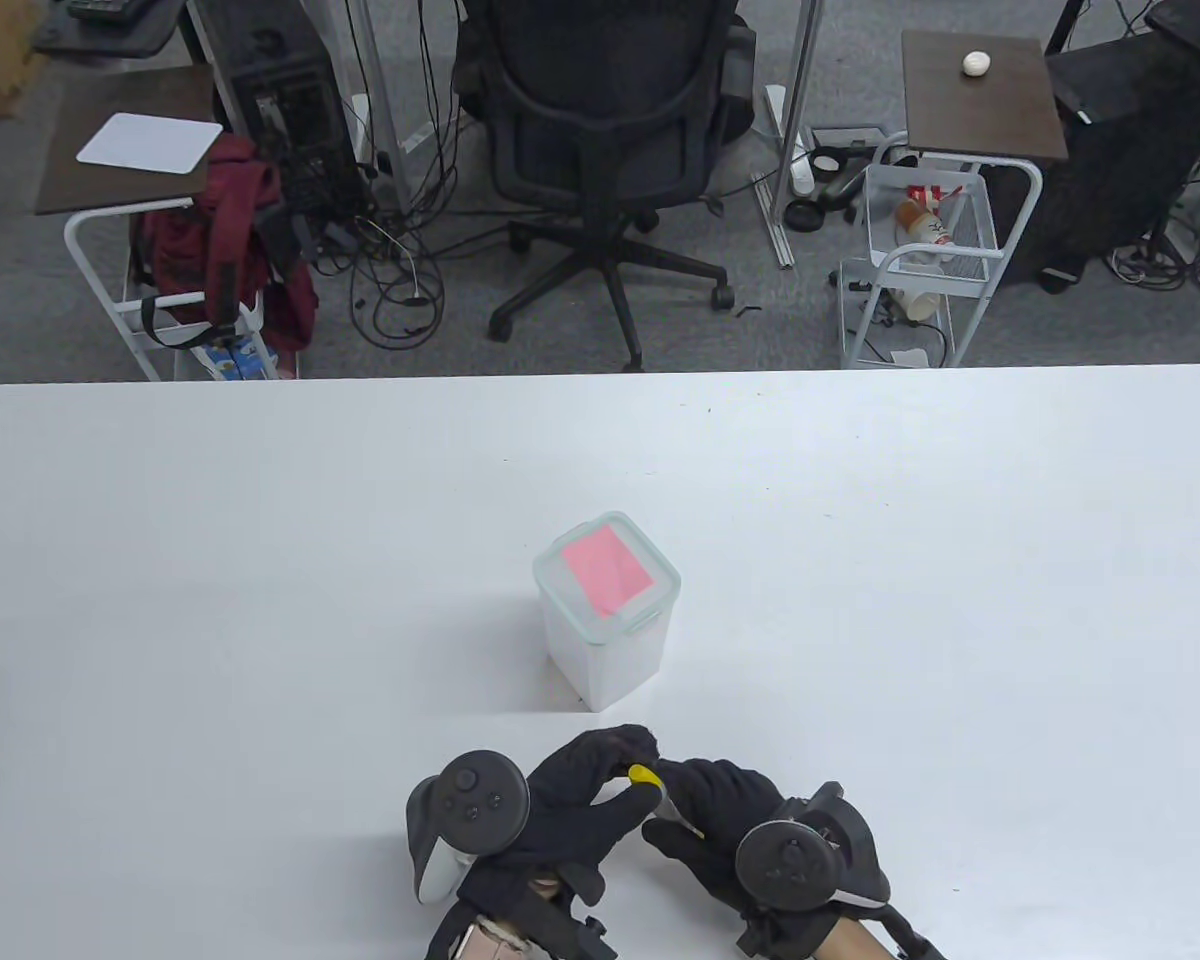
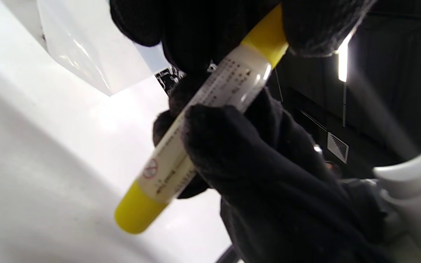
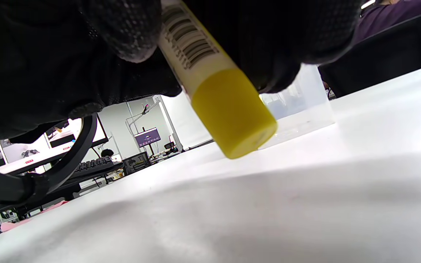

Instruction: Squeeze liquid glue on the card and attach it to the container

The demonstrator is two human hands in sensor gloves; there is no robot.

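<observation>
A white translucent container (image 1: 610, 650) stands mid-table, and a pink card (image 1: 608, 570) lies flat on its lid. Both gloved hands are together near the table's front edge, in front of the container. They hold a white glue tube (image 2: 210, 106) with yellow ends between them. My right hand (image 1: 675, 795) grips the tube's body. My left hand (image 1: 625, 760) pinches the yellow cap (image 1: 644, 775) at the tube's upper end. In the right wrist view the tube's lower yellow end (image 3: 232, 113) hangs just above the table. The container also shows in the left wrist view (image 2: 86, 47) and in the right wrist view (image 3: 298, 106).
The white table (image 1: 960, 600) spreads wide on both sides of the container. Beyond its far edge stand a black office chair (image 1: 600, 130), a cart with a red bag (image 1: 220, 240) on the left and a wire cart (image 1: 920, 260) on the right.
</observation>
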